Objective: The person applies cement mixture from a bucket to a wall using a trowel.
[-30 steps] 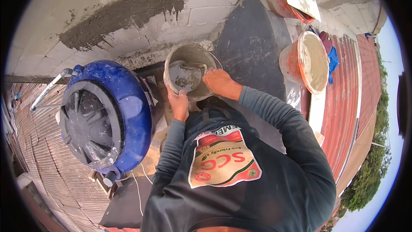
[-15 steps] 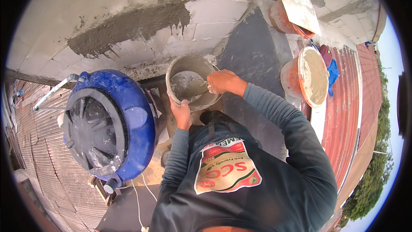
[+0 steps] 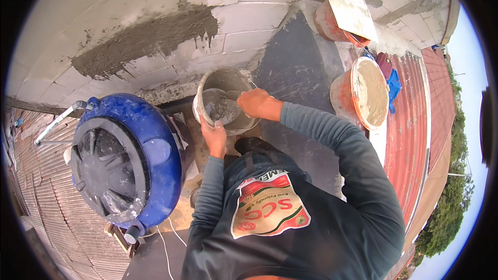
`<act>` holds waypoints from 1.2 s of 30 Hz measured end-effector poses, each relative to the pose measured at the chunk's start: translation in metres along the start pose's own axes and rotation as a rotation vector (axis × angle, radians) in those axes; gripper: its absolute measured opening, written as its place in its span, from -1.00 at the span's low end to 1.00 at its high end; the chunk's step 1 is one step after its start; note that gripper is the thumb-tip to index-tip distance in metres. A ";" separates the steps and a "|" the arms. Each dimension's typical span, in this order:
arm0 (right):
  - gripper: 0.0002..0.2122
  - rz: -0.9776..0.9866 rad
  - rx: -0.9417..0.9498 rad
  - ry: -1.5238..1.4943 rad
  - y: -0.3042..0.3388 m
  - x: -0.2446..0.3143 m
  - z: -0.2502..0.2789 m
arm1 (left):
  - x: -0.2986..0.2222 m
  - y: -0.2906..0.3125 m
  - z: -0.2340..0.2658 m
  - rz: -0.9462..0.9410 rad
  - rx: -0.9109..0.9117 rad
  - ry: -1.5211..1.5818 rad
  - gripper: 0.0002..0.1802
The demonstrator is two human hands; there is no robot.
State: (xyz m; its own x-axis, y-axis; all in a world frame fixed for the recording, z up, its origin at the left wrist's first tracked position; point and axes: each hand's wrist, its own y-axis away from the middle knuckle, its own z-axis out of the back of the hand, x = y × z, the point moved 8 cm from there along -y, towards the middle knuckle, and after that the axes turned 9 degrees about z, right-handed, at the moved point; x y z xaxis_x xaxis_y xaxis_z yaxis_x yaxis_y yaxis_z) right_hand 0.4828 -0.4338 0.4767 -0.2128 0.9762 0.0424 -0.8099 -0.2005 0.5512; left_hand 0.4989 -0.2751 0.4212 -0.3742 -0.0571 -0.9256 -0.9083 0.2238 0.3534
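A round grey mortar-caked bucket (image 3: 220, 79) sits just off the picture's centre, toward eleven o'clock. The left hand (image 3: 214, 140) grips its rim near half past six, thumb over the edge. At the bucket's three o'clock, the right hand (image 3: 256, 103) is closed around a grey trowel-like tool (image 3: 233, 95), reaching into wet grey mortar (image 3: 213, 105). From the bucket, a blue plastic tank with a black lid (image 3: 165, 168) stands at eight o'clock, and an orange bucket full of pale mortar (image 3: 342, 93) at three.
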 end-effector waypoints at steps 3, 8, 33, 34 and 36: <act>-0.87 -0.038 -0.109 -0.192 0.017 -0.020 0.037 | -0.006 -0.002 0.003 0.032 0.000 -0.026 -0.10; -0.81 -0.024 -0.125 0.051 -0.008 -0.036 0.031 | -0.006 -0.004 -0.006 0.016 0.070 -0.129 -0.04; -0.75 -0.064 -0.091 -1.585 0.013 -0.078 -0.058 | 0.000 -0.037 0.011 0.101 0.073 0.113 -0.26; -0.73 -0.067 -0.089 -1.564 0.012 -0.081 -0.054 | 0.000 -0.039 0.012 0.131 0.053 0.134 -0.27; -0.66 -0.071 -0.088 -1.516 0.015 -0.087 -0.039 | 0.002 -0.043 0.010 0.185 0.014 0.182 -0.29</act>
State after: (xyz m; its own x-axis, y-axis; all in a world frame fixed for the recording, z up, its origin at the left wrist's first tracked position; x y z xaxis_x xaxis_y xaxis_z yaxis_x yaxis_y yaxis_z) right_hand 0.4677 -0.5246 0.4491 0.5276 0.1331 0.8390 -0.8347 -0.1019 0.5411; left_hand 0.5389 -0.2751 0.4032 -0.5626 -0.1881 -0.8050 -0.8189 0.2606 0.5114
